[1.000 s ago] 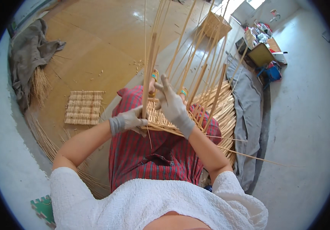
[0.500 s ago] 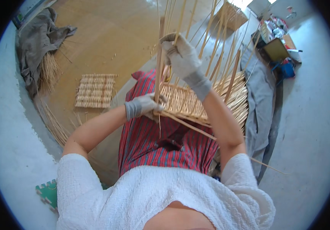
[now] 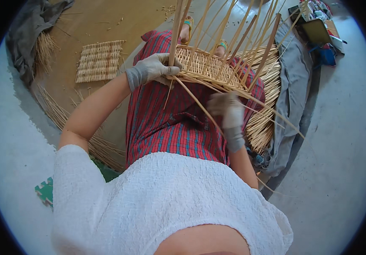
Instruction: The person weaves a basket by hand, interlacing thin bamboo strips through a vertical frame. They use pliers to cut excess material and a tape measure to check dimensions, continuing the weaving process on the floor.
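A partly woven wicker basket [image 3: 210, 66] rests across my lap, its flat base woven and long stakes rising from its edges. My left hand [image 3: 155, 68], in a pale glove with a grey cuff, is closed round the near left corner, gripping a thick flat upright stake [image 3: 175, 38]. From that corner a loose wicker strand [image 3: 195, 98] slants down toward my right hand [image 3: 228, 111]. Also gloved, the right hand is just below the basket's near edge, smeared by motion. Its fingers cannot be made out, nor whether it touches the strand.
A woven square panel [image 3: 100, 61] lies on the floor to the left, near loose reeds [image 3: 55, 110]. Right of my lap, a bundle of cut wicker rods [image 3: 264, 106] lies on a grey cloth [image 3: 293, 89]. Beyond it stands an open box [image 3: 316, 32] beside a blue item [image 3: 327, 55].
My right hand has come down from high among the upright stakes to below the basket's near edge. My left hand keeps its hold at the corner. The view has tilted nearer my lap.
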`<move>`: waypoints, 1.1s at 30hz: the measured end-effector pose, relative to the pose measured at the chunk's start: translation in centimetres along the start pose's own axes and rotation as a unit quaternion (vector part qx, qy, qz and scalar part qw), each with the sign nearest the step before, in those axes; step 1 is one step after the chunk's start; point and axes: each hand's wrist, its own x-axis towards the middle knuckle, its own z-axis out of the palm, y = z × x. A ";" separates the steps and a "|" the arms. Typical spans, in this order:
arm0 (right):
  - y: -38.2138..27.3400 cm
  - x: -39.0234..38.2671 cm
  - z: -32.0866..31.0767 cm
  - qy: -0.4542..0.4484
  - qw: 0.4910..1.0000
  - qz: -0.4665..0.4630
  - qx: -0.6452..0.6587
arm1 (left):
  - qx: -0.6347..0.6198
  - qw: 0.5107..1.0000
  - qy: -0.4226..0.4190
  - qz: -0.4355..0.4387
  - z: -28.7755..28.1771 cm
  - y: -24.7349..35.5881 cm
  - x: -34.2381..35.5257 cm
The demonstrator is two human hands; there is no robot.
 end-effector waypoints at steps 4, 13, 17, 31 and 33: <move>3.6 0.8 3.2 -0.010 0.980 -0.192 0.058 | -0.033 0.999 -0.032 0.014 0.0 -0.5 0.1; -12.3 9.0 10.9 -0.089 0.765 -0.450 -0.452 | 0.007 0.996 0.083 0.043 2.4 -1.7 0.8; -13.3 8.9 15.1 -0.047 0.693 -0.469 -0.545 | 0.032 0.992 0.116 0.044 2.7 -2.1 0.8; -7.9 -6.6 8.2 -0.170 0.675 -0.257 -0.671 | -0.045 0.991 0.122 0.038 1.8 -2.5 0.7; -8.3 -6.6 7.7 -0.192 0.656 -0.125 -0.719 | -0.042 0.993 0.105 0.032 2.0 -2.0 0.4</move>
